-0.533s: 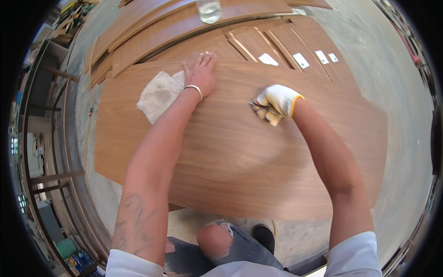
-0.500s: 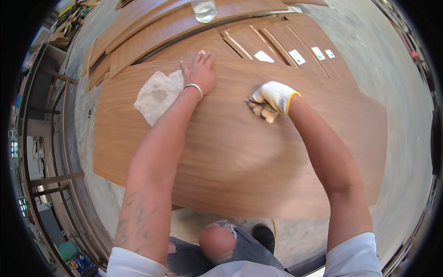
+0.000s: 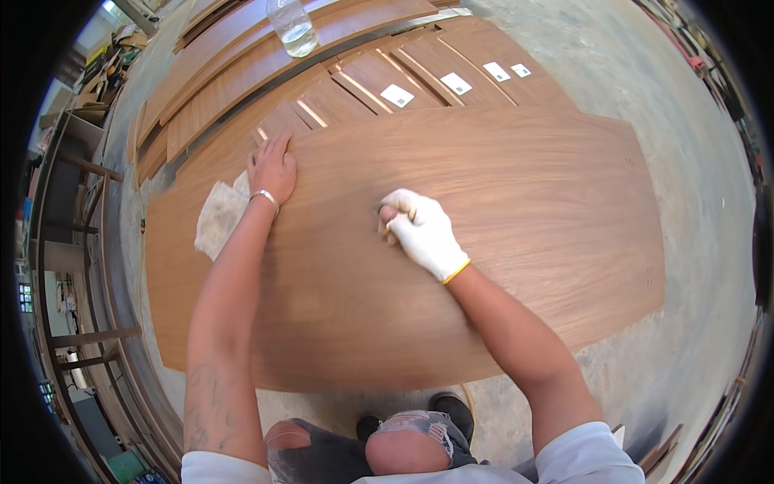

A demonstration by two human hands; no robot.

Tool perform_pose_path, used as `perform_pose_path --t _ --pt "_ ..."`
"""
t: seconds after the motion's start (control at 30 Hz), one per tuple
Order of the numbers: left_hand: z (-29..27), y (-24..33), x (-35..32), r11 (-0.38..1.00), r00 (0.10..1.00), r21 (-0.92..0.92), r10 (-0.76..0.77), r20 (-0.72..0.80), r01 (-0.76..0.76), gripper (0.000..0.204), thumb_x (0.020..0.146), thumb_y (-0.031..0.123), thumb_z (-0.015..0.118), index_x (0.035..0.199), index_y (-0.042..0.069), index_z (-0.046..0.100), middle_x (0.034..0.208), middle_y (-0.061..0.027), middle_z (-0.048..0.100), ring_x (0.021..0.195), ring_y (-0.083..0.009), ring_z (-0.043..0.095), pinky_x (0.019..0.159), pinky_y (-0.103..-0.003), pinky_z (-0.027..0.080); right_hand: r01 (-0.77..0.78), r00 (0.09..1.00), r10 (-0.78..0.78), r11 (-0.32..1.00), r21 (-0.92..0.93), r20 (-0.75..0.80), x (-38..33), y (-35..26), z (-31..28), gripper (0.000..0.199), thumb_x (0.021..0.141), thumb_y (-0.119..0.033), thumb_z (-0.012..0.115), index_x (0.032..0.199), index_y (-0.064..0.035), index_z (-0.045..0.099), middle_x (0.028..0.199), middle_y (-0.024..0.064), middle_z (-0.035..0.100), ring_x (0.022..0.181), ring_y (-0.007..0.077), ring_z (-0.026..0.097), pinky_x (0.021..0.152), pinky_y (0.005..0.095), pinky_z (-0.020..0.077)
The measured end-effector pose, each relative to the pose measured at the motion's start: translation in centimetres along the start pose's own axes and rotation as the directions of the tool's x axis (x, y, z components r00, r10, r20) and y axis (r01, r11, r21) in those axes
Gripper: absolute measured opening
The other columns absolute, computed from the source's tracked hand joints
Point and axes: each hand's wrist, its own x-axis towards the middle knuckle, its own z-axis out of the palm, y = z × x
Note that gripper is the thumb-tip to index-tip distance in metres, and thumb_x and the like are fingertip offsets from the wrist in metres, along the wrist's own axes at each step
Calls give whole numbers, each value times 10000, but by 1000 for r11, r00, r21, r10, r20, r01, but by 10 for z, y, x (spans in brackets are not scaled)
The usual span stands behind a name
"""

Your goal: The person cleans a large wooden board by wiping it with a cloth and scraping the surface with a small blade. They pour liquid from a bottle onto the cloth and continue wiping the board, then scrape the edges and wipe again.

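A large brown wood-veneer panel (image 3: 500, 266) lies flat in front of me. My left hand (image 3: 272, 169), bare and with a bracelet at the wrist, rests flat on the panel near its far left edge, fingers spread. A crumpled pale cloth (image 3: 218, 219) lies on the panel just to its left. My right hand (image 3: 419, 230), in a white glove with a yellow cuff, presses down near the panel's middle. Its fingers are curled over a small rubbing pad, which is mostly hidden under the glove.
Narrow wood panels (image 3: 379, 77) with white labels lie beyond the big panel. A clear bottle (image 3: 294, 28) of liquid stands on them. Concrete floor (image 3: 693, 161) lies to the right, metal racks (image 3: 72, 266) to the left. My knees (image 3: 403, 448) are at the lower edge.
The view has shifted, so both hands sit lower and further left in the picture. My gloved right hand has slid a little toward me on the panel. The left hand and cloth stay put.
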Motion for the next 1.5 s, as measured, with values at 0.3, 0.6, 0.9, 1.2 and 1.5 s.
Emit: perform_pose_path --t 0.3,0.6,0.9,1.2,1.5 --pt "-3 52 -14 964 969 137 214 126 -230 568 1010 232 463 1572 148 441 1673 -55 382 1567 -250 305 1274 -583 210 282 945 -325 865 -414 -37 8 2 17 76 893 -198 717 939 -138 710 832 103 726 783 325 706 687 428 554" --pt "17 163 26 937 923 -86 349 163 -339 590 1026 273 457 1591 115 405 1658 -63 408 1558 -262 317 1299 -524 165 210 974 -221 964 -163 -53 20 1 7 83 914 -179 701 966 -114 706 813 126 729 762 319 720 678 428 552" --pt "29 222 65 864 855 -162 499 144 -477 570 1010 240 471 1565 118 436 1618 -105 451 1521 -309 375 1270 -511 237 24 995 26 884 466 -100 34 1 3 78 994 -79 630 1015 -25 682 745 61 694 666 137 655 637 316 529" --pt "20 246 78 854 843 -202 513 163 -480 584 986 278 540 1544 115 479 1559 -102 531 1495 -314 416 1259 -500 255 61 998 -38 817 573 -52 38 6 -4 112 1037 -76 588 1064 7 657 777 27 658 659 65 569 614 251 481" --pt "32 243 83 867 869 -128 491 52 -482 557 993 272 531 1538 160 511 1570 -99 528 1515 -315 387 1267 -494 252 71 992 32 670 739 -125 51 -4 -31 162 1076 -132 555 1072 6 638 822 73 663 680 125 617 622 264 517"
